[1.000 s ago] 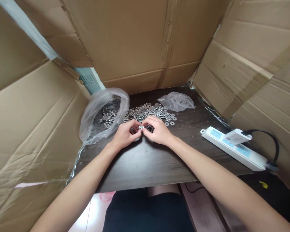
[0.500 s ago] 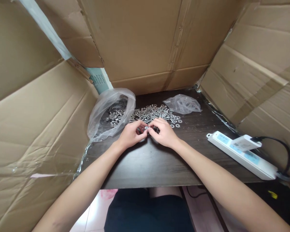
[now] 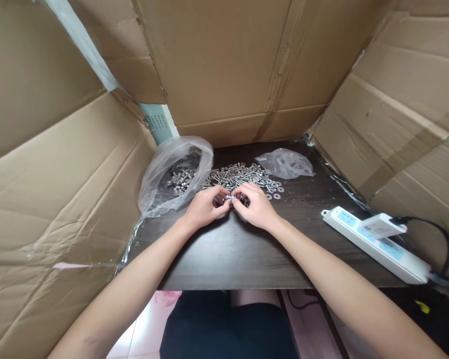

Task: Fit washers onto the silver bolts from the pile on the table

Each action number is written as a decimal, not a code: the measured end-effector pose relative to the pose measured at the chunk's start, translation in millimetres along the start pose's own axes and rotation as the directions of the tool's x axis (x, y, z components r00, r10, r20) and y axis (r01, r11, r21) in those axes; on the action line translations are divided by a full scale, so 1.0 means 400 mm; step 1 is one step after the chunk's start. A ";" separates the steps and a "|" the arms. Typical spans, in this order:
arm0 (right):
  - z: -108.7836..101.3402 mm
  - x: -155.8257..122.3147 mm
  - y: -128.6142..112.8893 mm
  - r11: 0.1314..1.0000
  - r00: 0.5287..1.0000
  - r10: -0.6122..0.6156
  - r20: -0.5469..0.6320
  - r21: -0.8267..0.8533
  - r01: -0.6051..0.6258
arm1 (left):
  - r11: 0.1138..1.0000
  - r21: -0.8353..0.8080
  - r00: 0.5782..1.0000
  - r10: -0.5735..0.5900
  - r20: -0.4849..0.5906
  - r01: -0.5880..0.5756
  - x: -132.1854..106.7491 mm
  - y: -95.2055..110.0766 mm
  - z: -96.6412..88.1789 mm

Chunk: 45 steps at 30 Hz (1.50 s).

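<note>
Between my fingertips is a small shiny metal bolt [image 3: 230, 197], held level just in front of a heap of hardware. My left hand [image 3: 206, 205] pinches its left end, thumb and forefinger closed on it. From the other side my right hand [image 3: 255, 203] grips the right end the same way. Whether a nut or washer sits on the bolt is too small to tell. Behind both hands lies the pile of loose bolts and washers [image 3: 243, 174]. An open clear plastic bag [image 3: 149, 187] with more metal fasteners inside stands left of the pile.
A second, crumpled plastic bag [image 3: 286, 163] lies at the back right. On the right of the dark table [image 3: 224, 259] is a white power strip [image 3: 377, 249] with a plugged-in adapter and black cable. Cardboard walls [image 3: 228, 60] enclose the back and both sides.
The hands stay together at nearly the same spot, and slightly more of the bolt shows between the fingertips. The whole view has shifted a little.
</note>
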State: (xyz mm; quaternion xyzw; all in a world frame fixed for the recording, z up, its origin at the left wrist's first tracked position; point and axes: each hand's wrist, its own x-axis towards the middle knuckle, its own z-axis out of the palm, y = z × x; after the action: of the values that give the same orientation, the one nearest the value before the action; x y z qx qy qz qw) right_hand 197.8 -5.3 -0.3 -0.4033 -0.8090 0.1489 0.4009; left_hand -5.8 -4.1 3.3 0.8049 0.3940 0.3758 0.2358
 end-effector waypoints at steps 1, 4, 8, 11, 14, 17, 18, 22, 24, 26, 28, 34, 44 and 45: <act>0.001 0.000 0.000 1.000 1.000 0.001 0.001 0.002 -0.001 | 1.000 0.006 1.000 0.001 0.000 -0.001 0.000 0.001 0.000; 0.004 0.000 0.002 1.000 1.000 0.002 0.007 0.004 -0.002 | 1.000 0.031 1.000 0.003 -0.003 -0.003 0.000 0.002 0.000; 0.005 0.000 0.004 1.000 1.000 0.015 0.022 -0.003 -0.015 | 0.999 0.042 1.000 -0.011 -0.002 0.011 -0.002 0.001 0.000; 0.003 0.000 0.002 1.000 1.000 0.015 0.020 -0.002 -0.015 | 0.999 0.038 1.000 -0.015 -0.006 0.015 -0.002 -0.002 0.001; 0.000 0.000 0.000 1.000 1.000 0.012 0.007 0.005 -0.012 | 0.999 0.036 1.000 -0.009 -0.005 0.009 -0.001 -0.003 0.001; -0.001 -0.001 -0.001 1.000 1.000 0.009 0.000 0.008 -0.009 | 0.999 0.045 1.000 -0.004 -0.005 0.004 0.000 0.000 0.001; -0.001 -0.001 -0.001 1.000 1.000 0.009 0.004 0.007 -0.009 | 0.999 0.046 1.000 -0.003 -0.003 0.003 0.000 0.001 0.001; 0.001 -0.001 0.000 1.000 1.000 0.010 0.018 0.003 -0.010 | 0.999 0.050 1.000 -0.008 0.002 0.007 -0.001 0.003 0.002; 0.002 0.000 0.002 1.000 1.000 0.010 0.018 0.003 -0.010 | 0.999 0.049 1.000 -0.008 0.002 0.008 -0.001 0.003 0.002; 0.004 0.000 0.003 1.000 1.000 0.010 0.019 0.001 -0.010 | 0.999 0.048 1.000 -0.002 0.000 0.002 0.000 0.003 0.001; 0.005 0.000 0.004 1.000 1.000 0.010 0.017 0.000 -0.010 | 0.999 0.046 1.000 0.003 -0.004 -0.002 0.000 0.003 0.000; 0.002 0.000 -0.005 0.999 1.000 0.016 -0.002 0.033 -0.016 | 0.999 0.035 1.000 0.001 -0.002 -0.001 -0.002 0.003 -0.002; 0.000 -0.001 -0.004 0.999 1.000 -0.001 0.015 0.044 0.001 | 0.999 0.048 1.000 0.011 0.001 -0.011 -0.001 0.004 -0.001; 0.001 -0.001 -0.004 0.999 1.000 -0.003 0.014 0.045 0.002 | 0.999 0.047 1.000 0.012 0.000 -0.012 0.000 0.004 -0.001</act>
State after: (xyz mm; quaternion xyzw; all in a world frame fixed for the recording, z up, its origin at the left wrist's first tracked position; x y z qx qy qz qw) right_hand 196.9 -6.5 0.1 -0.3922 -0.8087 0.1693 0.4042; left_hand -5.5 -5.0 4.4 0.8126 0.3980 0.3679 0.2143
